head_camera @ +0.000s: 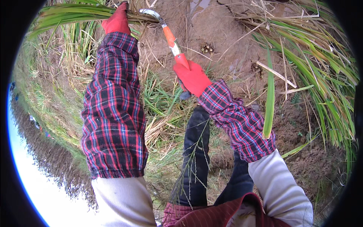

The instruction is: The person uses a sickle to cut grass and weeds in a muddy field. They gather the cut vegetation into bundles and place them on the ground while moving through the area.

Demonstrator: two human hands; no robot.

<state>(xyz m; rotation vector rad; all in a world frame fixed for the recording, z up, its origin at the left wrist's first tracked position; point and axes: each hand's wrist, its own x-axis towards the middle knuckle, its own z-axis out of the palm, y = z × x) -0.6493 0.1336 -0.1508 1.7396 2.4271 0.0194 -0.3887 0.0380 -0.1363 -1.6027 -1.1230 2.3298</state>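
My left hand (pixel 117 20), in a red glove, is closed around a bundle of long green leaf blades (pixel 73 13) at the top left. The bundle's brownish lower stems (pixel 143 18) stick out to the right of the fist. In my right hand (pixel 192 76), also red-gloved, is the handle of a sickle (pixel 169 37) wrapped in orange and white. Its curved metal blade (pixel 150 12) lies at those stems; whether it touches them I cannot tell. Both forearms wear plaid sleeve covers (pixel 113 107).
A thick stand of long-leaved plants (pixel 320 56) leans in from the right. Cut stem stubble (pixel 207 48) pokes out of the wet brown mud (pixel 227 34). Short grass (pixel 161 93) grows ahead of my dark-clad legs (pixel 197 147). A thin branching seed stalk (pixel 194 154) hangs before them.
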